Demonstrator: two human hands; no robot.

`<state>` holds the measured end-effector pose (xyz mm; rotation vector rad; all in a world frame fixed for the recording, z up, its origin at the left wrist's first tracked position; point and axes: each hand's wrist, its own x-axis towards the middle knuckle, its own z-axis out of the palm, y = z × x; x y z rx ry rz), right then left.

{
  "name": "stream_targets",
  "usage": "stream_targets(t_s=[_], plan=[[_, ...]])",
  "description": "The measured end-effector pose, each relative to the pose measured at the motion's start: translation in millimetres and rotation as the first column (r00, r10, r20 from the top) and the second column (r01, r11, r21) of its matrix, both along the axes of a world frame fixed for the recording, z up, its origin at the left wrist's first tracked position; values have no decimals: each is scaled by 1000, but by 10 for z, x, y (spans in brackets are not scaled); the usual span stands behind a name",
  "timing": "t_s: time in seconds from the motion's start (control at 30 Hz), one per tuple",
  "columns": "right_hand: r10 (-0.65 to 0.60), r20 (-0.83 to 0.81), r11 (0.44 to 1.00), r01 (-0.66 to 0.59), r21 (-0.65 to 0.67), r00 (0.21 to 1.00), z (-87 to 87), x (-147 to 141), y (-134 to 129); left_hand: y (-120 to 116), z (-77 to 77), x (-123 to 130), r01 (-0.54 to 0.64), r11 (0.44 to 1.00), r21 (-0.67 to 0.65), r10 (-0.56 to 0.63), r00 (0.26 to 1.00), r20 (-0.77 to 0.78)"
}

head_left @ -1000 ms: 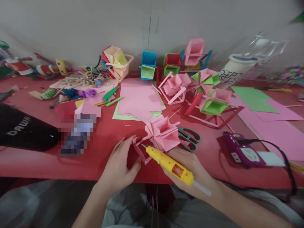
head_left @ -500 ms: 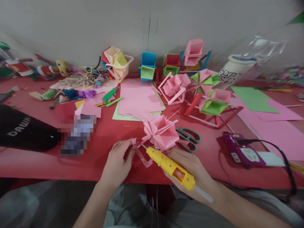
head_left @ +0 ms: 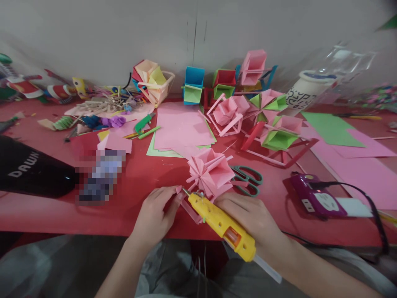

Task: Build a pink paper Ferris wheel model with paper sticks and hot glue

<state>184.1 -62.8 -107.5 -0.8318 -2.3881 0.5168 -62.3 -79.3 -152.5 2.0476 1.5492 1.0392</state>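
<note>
My right hand (head_left: 245,211) is wrapped round a yellow hot glue gun (head_left: 221,223), with a clear glue stick jutting from its rear end. Between the thumb and fingers of my left hand (head_left: 159,211) is pinched a folded pink paper strip (head_left: 190,210). The gun's metal nozzle is at the strip's end, close to my left fingertips; whether it touches cannot be made out. Just beyond the gun sits a pleated pink paper wheel (head_left: 211,171) with box-shaped folds. Green-handled scissors (head_left: 248,179) lie beside it on the right, their blades partly hidden.
Pink and green paper sheets (head_left: 182,126) lie stacked ahead, with a green utility knife (head_left: 144,123) at their left. Several folded paper models (head_left: 279,136) stand behind. A purple power adapter (head_left: 319,196) with a black cable is at right; a black bottle (head_left: 34,167) and blurred phone (head_left: 104,176) at left.
My left fingers and the glue gun's nozzle have shifted slightly, bringing the nozzle nearer to the pinched end of the strip. The gun's rear has dipped a little toward me.
</note>
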Motion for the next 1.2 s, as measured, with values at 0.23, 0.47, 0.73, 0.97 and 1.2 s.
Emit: stream_targets(t_s=[0.23, 0.47, 0.73, 0.97, 1.2], plan=[[-6, 110, 998, -1, 69, 994, 62, -68, 11, -8, -43, -23, 26, 998, 49, -24, 999, -34], [-11, 148, 991, -8, 133, 989, 75, -72, 16, -16, -38, -26, 33, 996, 78, -29, 998, -51], [-18, 147, 989, -4, 146, 989, 47, -73, 20, 3, -49, -26, 40, 996, 85, -35, 998, -56], [-31, 150, 988, 8, 152, 988, 46, -69, 27, -13, -28, -20, 41, 996, 77, -37, 998, -58], [-52, 149, 985, 26, 170, 987, 43, -72, 25, 1, -42, -30, 41, 995, 96, -36, 998, -54]])
